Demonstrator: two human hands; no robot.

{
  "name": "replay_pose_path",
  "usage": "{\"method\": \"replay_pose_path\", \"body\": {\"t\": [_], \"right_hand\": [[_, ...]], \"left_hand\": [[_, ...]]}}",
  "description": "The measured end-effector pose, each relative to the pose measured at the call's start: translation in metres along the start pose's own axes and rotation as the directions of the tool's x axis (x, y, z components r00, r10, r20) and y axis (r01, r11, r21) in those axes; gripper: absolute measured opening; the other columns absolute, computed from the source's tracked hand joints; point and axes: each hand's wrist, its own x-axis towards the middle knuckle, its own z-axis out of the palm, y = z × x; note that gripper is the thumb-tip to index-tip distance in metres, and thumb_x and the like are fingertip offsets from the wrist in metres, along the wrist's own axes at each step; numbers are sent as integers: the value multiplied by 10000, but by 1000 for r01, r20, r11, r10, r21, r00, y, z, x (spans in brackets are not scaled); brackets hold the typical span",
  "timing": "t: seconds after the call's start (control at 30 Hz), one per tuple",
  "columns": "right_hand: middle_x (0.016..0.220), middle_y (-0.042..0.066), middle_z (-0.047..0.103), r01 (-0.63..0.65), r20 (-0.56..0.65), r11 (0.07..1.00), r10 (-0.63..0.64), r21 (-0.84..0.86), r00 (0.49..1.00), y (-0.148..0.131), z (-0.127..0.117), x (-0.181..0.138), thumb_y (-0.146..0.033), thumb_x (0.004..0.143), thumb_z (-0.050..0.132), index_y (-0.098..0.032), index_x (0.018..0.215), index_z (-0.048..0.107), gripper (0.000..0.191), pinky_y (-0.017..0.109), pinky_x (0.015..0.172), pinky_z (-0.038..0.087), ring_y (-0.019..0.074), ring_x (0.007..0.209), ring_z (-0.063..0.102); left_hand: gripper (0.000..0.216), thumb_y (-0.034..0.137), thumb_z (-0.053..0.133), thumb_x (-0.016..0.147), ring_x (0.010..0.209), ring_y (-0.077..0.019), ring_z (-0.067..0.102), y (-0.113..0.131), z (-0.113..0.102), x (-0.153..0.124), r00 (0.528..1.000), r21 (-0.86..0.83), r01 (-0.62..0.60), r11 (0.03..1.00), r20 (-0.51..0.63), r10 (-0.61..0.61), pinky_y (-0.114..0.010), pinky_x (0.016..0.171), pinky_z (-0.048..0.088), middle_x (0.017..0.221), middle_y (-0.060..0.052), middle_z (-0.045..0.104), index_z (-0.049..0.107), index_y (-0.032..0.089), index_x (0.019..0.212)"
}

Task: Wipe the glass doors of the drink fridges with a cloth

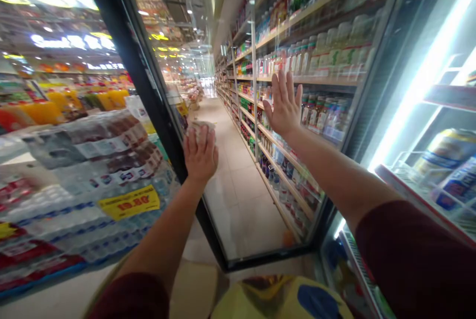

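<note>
A glass cooler door (267, 261) with a dark frame stands open before me. My left hand (201, 158) presses a pale, crumpled cloth (204, 124) on the glass near the frame's left upright; its fingers lie over the cloth. Higher up and to the right, my right hand (285, 105) is flat against the pane, fingers spread, with nothing in it. Through or on the glass show long shelves of bottles (316, 56) and a tiled aisle floor (232, 185); whether they are a reflection I cannot tell.
On the right is the lit cooler with cans (446, 155) on wire shelves (409, 170). Stacked packs of bottled drinks (92, 150) stand at the left with a yellow price sign (130, 202). The left side is blurred.
</note>
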Motion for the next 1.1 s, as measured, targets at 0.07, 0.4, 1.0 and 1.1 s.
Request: {"method": "replay_pose_path", "body": {"t": [0.07, 0.4, 1.0, 1.1], "right_hand": [[1794, 122, 219, -8, -6, 1000, 8, -25, 1000, 0, 2, 1, -563, 1101, 113, -122, 1712, 261, 768, 615, 1341, 94, 301, 1671, 149], [1785, 121, 250, 0, -25, 999, -1, -50, 1000, -1, -2, 0, -586, 1100, 49, -138, 1713, 260, 788, 598, 1344, 130, 280, 1670, 172], [1792, 95, 236, -16, -6, 999, 16, -32, 1000, 0, -4, -1, -597, 1083, 61, -190, 1743, 152, 781, 613, 1340, 115, 276, 1680, 127], [1798, 96, 216, -8, -14, 999, 8, -45, 1000, 1, -3, -1, -596, 1083, 46, -177, 1743, 143, 789, 602, 1343, 115, 272, 1682, 108]], "left_hand": [[653, 374, 435, 1074, 1652, -357, -33, 1, 1, 0, 999, 10, 41, 999, -14, -41, -683, 1359, 62, 1758, -64, 283, 313, 220, 1697], [584, 374, 351, 1091, 1640, -281, -22, 13, -21, 66, 1000, 25, 4, 1000, 4, -5, -607, 1351, 112, 1712, -132, 346, 446, 162, 1627], [666, 338, 400, 1054, 1665, -222, -100, 28, -31, 193, 987, -51, -90, 995, -136, 83, -541, 1370, -76, 1784, -20, 226, 281, 226, 1700], [568, 338, 383, 1074, 1662, -176, 124, 43, -26, 185, 934, -149, -331, 932, 87, 345, -453, 1390, 53, 1719, 32, 390, 410, 319, 1641]]}}
